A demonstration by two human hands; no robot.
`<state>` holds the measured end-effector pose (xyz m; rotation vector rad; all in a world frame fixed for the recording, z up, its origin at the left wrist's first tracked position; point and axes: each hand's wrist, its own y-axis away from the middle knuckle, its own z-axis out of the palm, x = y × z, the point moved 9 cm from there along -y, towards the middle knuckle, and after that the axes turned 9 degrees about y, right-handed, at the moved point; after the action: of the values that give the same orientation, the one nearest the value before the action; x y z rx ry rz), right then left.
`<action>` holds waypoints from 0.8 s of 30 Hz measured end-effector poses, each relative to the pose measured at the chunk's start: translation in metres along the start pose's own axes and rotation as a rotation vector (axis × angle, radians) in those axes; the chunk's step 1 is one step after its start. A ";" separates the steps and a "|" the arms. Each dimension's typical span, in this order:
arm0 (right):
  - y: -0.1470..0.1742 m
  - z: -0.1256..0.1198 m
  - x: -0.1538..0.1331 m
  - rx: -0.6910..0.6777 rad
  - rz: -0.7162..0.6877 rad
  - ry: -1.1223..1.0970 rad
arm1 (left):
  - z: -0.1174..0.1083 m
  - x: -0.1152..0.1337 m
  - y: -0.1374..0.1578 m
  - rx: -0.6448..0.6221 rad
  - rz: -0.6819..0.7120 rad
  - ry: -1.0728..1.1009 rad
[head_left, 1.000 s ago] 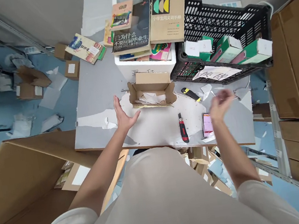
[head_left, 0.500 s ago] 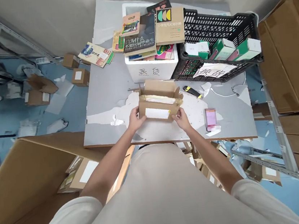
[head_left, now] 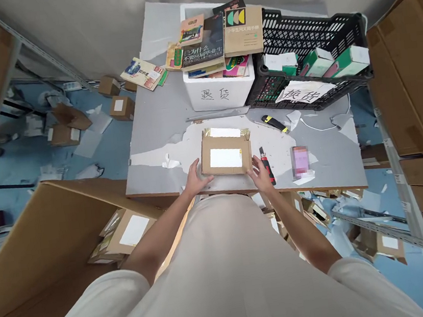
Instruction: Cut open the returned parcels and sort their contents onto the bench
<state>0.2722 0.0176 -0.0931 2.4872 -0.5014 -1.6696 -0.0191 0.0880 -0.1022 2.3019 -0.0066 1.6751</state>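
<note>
A flat brown cardboard box (head_left: 207, 161) with a white label lies on the table in front of me, its flap folded down. At its left front corner my left hand (head_left: 196, 179) is open, thumb stretched along the front edge and fingers apart beside the box. My right hand (head_left: 261, 175) is closed on the right front corner, thumb at the front edge and fingertips against the side. Just right of that hand lies a red-and-black utility knife (head_left: 267, 165). A yellow-and-black box cutter (head_left: 275, 123) rests farther back.
A white bin (head_left: 221, 91) piled with books and a black crate (head_left: 311, 28) holding green-and-white boxes stand at the back. A blurred pink phone-like thing (head_left: 300, 162) lies at right, more books (head_left: 143, 73) at left. A large open carton (head_left: 52, 240) stands lower left.
The box's raised flap has come down and the box now lies flat. My left hand's fingers have spread off its side. The red-and-black knife has come into sight.
</note>
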 end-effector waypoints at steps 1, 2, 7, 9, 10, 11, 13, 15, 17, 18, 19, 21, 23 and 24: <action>0.003 -0.001 0.005 0.000 0.016 -0.014 | -0.002 -0.006 0.003 -0.011 -0.018 -0.011; 0.006 -0.002 0.011 0.002 0.041 -0.023 | -0.004 -0.013 0.005 -0.017 -0.040 -0.014; 0.012 0.005 0.023 -0.032 0.105 -0.038 | -0.001 -0.038 0.004 -0.043 -0.096 0.026; 0.010 0.015 0.019 -0.100 0.087 -0.014 | 0.005 -0.041 0.001 -0.055 -0.112 0.068; 0.009 0.020 0.017 -0.128 0.082 0.002 | 0.008 -0.042 0.000 -0.053 -0.123 0.089; 0.007 0.023 0.016 -0.138 0.081 0.021 | 0.010 -0.042 0.000 -0.050 -0.134 0.106; 0.002 0.023 0.013 -0.101 0.083 0.067 | 0.012 -0.038 -0.001 -0.037 -0.143 0.111; -0.002 0.017 0.007 -0.037 0.066 0.139 | 0.010 -0.030 -0.002 -0.012 -0.119 0.079; -0.004 0.008 -0.003 0.017 0.041 0.248 | 0.004 -0.017 -0.003 0.038 -0.066 0.021; -0.004 0.004 -0.009 0.038 0.027 0.315 | 0.002 -0.009 -0.003 0.068 -0.035 -0.007; -0.003 0.000 -0.017 0.056 0.012 0.386 | -0.001 0.000 -0.002 0.101 -0.007 -0.027; -0.002 -0.005 -0.035 0.081 -0.021 0.524 | -0.004 0.016 0.000 0.174 0.028 -0.028; 0.000 -0.008 -0.054 0.100 -0.044 0.655 | -0.004 0.031 0.003 0.231 0.045 0.018; 0.001 -0.008 -0.062 0.110 -0.046 0.722 | -0.002 0.039 0.003 0.247 0.057 0.049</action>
<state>0.2584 0.0361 -0.0345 2.9341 -0.4470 -0.6584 -0.0091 0.0920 -0.0646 2.4566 0.1553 1.8523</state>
